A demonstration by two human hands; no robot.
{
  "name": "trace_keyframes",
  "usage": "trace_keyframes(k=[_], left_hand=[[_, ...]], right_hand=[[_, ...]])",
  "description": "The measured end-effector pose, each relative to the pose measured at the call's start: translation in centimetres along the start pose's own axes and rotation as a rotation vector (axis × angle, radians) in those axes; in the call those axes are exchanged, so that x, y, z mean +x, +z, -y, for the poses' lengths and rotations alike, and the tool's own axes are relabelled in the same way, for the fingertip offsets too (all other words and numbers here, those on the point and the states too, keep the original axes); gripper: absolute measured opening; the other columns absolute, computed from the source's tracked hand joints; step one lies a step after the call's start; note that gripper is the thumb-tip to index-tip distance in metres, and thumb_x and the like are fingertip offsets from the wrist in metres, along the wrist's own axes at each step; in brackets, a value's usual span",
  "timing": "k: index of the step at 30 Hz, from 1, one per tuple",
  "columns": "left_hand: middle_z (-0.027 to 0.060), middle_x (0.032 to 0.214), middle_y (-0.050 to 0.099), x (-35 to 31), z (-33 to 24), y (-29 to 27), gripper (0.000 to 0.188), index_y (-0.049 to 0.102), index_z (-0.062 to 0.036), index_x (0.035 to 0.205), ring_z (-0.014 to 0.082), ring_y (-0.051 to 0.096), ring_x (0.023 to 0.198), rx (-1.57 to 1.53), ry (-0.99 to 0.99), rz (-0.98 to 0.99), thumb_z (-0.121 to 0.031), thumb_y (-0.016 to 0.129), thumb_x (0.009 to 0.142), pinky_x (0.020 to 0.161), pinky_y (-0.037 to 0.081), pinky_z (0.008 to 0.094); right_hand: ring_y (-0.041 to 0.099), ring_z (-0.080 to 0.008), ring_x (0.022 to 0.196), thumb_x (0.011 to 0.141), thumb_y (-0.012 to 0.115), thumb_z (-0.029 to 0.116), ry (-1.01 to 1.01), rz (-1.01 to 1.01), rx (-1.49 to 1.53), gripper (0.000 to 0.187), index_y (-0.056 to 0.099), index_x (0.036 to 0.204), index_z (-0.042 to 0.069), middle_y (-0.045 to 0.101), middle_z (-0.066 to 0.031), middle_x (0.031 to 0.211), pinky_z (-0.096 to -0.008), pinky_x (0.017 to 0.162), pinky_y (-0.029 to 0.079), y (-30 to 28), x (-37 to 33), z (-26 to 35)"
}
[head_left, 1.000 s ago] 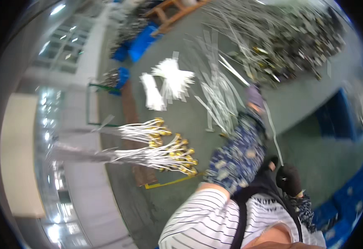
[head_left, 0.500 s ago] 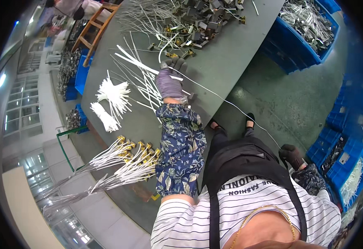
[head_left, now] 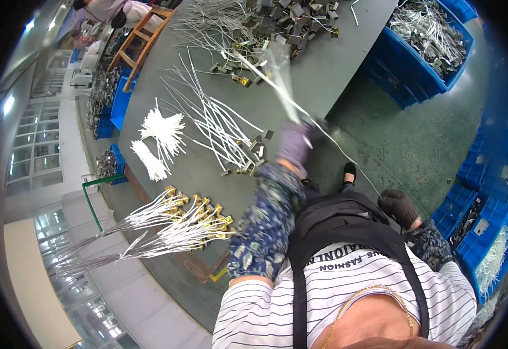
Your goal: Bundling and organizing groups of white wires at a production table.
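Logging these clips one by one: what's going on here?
A gloved person stands at a grey table. Their right hand is closed on a white cable, which slants up toward the left hand. That hand is blurred, with pale strips beside it; its grip is unclear. Cables with dark box-shaped ends are heaped at the far end, and bundles of white strips lie to the left.
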State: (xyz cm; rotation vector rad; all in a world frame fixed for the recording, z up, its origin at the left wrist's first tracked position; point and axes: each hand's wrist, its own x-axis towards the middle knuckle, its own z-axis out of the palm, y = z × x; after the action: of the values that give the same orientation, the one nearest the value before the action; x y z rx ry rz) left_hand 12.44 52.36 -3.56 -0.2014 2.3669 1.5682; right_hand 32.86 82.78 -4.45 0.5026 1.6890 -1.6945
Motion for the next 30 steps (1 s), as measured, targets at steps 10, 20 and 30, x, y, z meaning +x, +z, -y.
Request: trace_keyframes(k=[10, 20, 30], left_hand=[[0.0021, 0.072, 0.058, -3.7, -3.2, -9.5, 0.034, 0.064, -0.0008, 0.084, 0.0122, 0.051, 0.063, -0.441, -0.128, -0.551, -0.034, 0.068, 0.085, 0.055, 0.044, 0.0289], [0.0067, 0.066, 0.062, -3.4, 1.7, -19.8, 0.039, 0.06, -0.0019, 0.084, 0.0089, 0.05, 0.042, -0.086, -0.291, -0.535, -0.04, 0.064, 0.087, 0.033, 0.038, 0.0223], [0.0073, 0.084, 0.064, -6.8, 1.5, -18.6, 0.038, 0.057, -0.004, 0.102, 0.0143, 0.06, 0.059, -0.654, -0.257, -0.292, -0.038, 0.064, 0.086, 0.044, 0.045, 0.0221]], right_hand=[[0.055, -0.0115, 0.073, 0.084, 0.061, 0.022, -0.018, 0.063, -0.002, 0.021, 0.062, 0.091, 0.002, 0.06, -0.0009, 0.082, -0.0259, 0.065, 0.044, 3.4, 4.3, 7.7], [0.06, -0.0274, 0.097, 0.083, 0.064, 0.036, -0.422, 0.307, -0.479, 0.06, 0.049, 0.127, -0.002, 0.057, -0.0217, 0.115, -0.0373, 0.084, 0.048, 18.3, 15.1, 19.9], [0.062, -0.0329, 0.083, 0.079, 0.063, 0.022, -0.708, -0.436, -0.758, 0.024, 0.065, 0.095, 0.005, 0.063, -0.0172, 0.096, -0.0373, 0.074, 0.05, 21.2, 28.6, 26.6]])
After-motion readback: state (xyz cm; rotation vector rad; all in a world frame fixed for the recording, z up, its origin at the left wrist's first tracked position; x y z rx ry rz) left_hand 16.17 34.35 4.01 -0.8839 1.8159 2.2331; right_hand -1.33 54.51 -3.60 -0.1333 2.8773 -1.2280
